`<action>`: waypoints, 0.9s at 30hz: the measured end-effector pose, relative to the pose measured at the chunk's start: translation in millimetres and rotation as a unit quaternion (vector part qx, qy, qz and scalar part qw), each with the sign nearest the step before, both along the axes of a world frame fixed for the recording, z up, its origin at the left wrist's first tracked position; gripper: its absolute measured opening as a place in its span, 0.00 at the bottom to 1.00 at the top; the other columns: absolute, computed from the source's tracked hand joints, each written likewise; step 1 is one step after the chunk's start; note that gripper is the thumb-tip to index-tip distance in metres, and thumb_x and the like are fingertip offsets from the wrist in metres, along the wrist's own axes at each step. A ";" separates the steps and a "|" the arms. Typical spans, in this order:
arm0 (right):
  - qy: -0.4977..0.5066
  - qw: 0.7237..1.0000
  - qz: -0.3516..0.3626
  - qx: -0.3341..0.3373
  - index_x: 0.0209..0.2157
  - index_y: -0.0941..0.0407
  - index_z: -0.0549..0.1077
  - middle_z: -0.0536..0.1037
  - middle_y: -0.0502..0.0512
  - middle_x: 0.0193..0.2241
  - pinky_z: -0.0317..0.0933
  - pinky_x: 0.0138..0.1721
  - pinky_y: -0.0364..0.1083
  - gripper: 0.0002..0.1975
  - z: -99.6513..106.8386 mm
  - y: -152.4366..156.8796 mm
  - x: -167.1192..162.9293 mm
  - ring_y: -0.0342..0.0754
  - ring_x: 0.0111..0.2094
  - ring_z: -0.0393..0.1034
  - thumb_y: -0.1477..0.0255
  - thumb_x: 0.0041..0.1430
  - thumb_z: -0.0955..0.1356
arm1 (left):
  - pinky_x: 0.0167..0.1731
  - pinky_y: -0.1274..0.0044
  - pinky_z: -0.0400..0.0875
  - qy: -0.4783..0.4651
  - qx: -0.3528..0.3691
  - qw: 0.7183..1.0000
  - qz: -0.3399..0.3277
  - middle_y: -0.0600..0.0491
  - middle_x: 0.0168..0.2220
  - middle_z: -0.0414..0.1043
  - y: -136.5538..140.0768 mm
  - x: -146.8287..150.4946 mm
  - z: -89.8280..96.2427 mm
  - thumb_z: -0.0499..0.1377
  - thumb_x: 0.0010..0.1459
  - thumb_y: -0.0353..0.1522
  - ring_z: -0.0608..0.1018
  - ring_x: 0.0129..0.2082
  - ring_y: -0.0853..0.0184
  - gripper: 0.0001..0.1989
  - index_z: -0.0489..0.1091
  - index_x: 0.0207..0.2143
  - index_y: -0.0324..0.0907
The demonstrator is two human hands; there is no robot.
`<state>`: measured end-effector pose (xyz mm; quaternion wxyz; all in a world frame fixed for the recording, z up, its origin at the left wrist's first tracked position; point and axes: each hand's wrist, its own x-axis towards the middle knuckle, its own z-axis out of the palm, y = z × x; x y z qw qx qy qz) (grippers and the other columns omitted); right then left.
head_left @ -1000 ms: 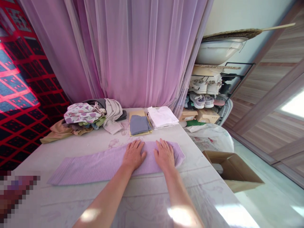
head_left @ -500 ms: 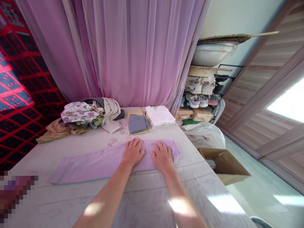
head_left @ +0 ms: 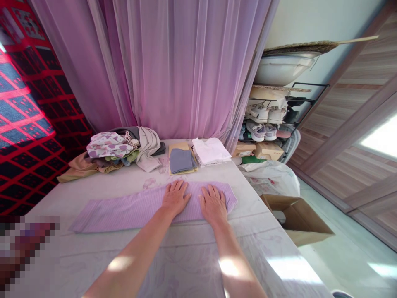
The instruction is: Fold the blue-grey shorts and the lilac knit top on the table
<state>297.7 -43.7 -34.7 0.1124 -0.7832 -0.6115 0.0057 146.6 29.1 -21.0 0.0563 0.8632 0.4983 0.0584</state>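
Observation:
A purple ribbed garment (head_left: 124,213), folded into a long strip, lies across the table (head_left: 173,265); it looks like a pair of trousers, though I cannot be sure. My left hand (head_left: 176,198) rests flat near its middle, fingers spread. Toward the garment's right end, my right hand (head_left: 214,203) presses palm down with fingers apart. Just beyond the strip sits a folded grey cloth (head_left: 181,160) on a yellowish one. Beside it is a stack of folded white cloth (head_left: 211,151).
A heap of loose clothes (head_left: 111,147) lies at the table's back left. Behind hangs a purple curtain (head_left: 173,74). To the right are a shoe rack (head_left: 305,101), a plastic bag (head_left: 273,176) and an open cardboard box (head_left: 297,219) on the floor.
The view has shifted slightly, so the scene appears a little farther right. Both hands stay flat on the purple garment, with barely any movement over it.

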 end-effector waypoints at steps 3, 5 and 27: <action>0.001 1.000 0.001 0.001 0.61 0.52 0.64 0.60 0.58 0.64 0.39 0.63 0.59 0.24 0.7 0.2 -0.4 0.55 0.64 0.50 0.62 0.69 0.54 | 0.64 0.59 0.51 0.010 -0.008 1.000 0.015 0.46 0.67 0.55 -17.0 5.4 2.5 0.49 0.65 0.39 0.57 0.66 0.54 0.25 0.60 0.62 0.42; 0.000 1.000 0.001 0.003 0.61 0.52 0.65 0.61 0.59 0.64 0.40 0.63 0.60 0.24 0.9 0.2 -0.5 0.56 0.64 0.51 0.62 0.69 0.54 | 0.64 0.59 0.52 0.004 -0.007 1.000 0.003 0.46 0.67 0.55 -30.0 7.1 0.2 0.48 0.66 0.38 0.57 0.66 0.55 0.25 0.59 0.63 0.42; -0.024 1.000 -0.001 -0.002 0.61 0.51 0.64 0.61 0.57 0.64 0.40 0.63 0.58 0.23 -3.7 0.8 2.0 0.54 0.64 0.51 0.62 0.68 0.56 | 0.63 0.57 0.52 0.015 0.041 0.999 0.021 0.49 0.66 0.56 -51.9 -60.6 -10.6 0.46 0.64 0.49 0.59 0.65 0.55 0.31 0.58 0.64 0.45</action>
